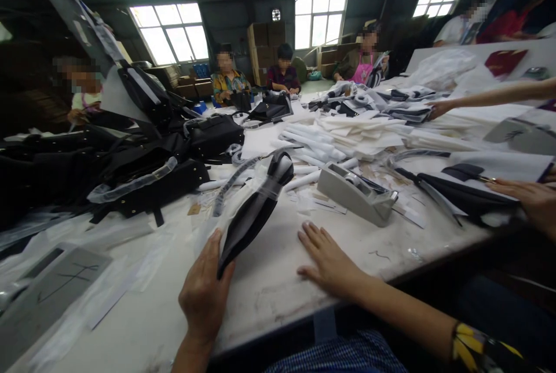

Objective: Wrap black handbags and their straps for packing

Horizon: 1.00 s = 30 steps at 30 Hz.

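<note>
The left hand [204, 292], curled shut, grips the near end of a slim black bag with a whitish band [252, 218], slanting up beyond it. The right hand [328, 262], empty, fingers spread, lies palm down on the white tabletop [267, 286], near a grey wedge-shaped tape dispenser [354, 196].

White table [269, 286]: tape dispenser [356, 196], black bags [176, 186], white rolls [310, 144].
</note>
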Tool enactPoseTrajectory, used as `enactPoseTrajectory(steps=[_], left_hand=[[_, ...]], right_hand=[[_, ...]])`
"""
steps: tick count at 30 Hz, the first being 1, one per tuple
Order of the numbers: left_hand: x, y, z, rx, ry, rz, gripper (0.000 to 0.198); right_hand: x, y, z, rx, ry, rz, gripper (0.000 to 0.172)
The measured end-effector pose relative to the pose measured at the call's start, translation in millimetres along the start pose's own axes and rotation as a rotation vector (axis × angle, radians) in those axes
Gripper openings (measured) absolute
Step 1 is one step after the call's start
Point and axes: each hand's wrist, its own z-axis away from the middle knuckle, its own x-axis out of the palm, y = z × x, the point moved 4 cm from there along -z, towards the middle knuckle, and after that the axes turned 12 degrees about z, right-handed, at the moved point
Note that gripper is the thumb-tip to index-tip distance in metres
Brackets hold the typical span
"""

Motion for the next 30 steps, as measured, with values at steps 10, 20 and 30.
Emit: enactPoseTrajectory(steps=[10, 20, 30], left_hand=[[-5.3, -8.5, -6.4, -0.093, 0.085, 0.048, 0.068], [-19.7, 6.7, -23.4, 0.16, 0.051, -0.041, 0.067], [-17.8, 63.3, 30.8, 0.501, -0.058, -0.004, 0.038]], right_hand=[[58.5, -57.4, -34.7, -0.45, -0.246, 0.089, 0.076], [36.7, -64.3, -48.1, -0.538, 0.012, 0.087, 0.037], [-62.9, -112.5, 14.9, -0.961, 0.268, 0.053, 0.028]])
